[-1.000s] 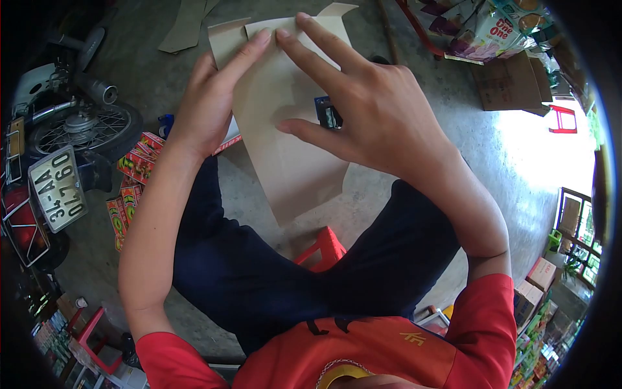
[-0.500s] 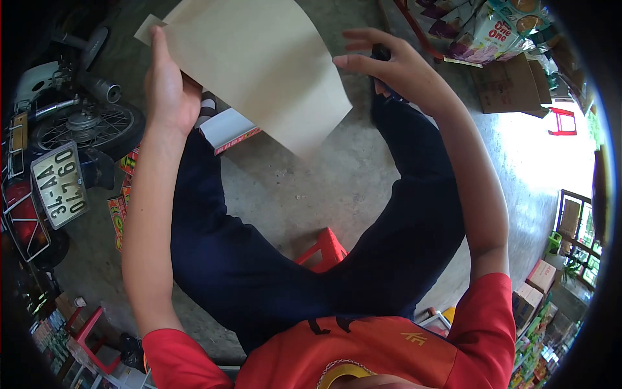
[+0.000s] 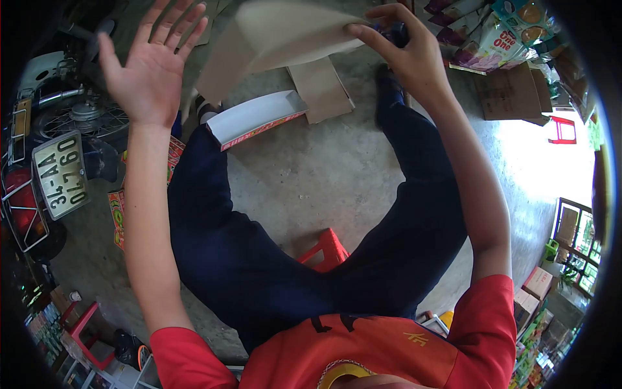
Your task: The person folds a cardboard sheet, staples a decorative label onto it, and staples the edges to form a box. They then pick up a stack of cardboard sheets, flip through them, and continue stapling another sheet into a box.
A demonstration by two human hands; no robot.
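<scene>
My left hand (image 3: 150, 71) is raised at the upper left, palm showing and fingers spread, with nothing in it. My right hand (image 3: 405, 55) pinches the right corner of a large tan cardboard sheet (image 3: 278, 35) between thumb and finger; a small dark object, too unclear to name, shows by its palm. The sheet is curved and partly blurred at the top centre. Beneath it an open shallow box (image 3: 259, 117), white inside with red printed sides, rests beside my left foot. A flat brown cardboard piece (image 3: 322, 89) lies on the floor behind the box.
Between my legs is a red stool (image 3: 326, 251). A motorbike with a licence plate (image 3: 60, 175) stands at the left, near printed red boxes (image 3: 116, 217). At the upper right are snack bags (image 3: 502, 42) and a cardboard box (image 3: 512, 94).
My left hand has let go of the sheet and opened. The sheet has moved up and bent, now held by my right hand, uncovering the box and the flat cardboard piece.
</scene>
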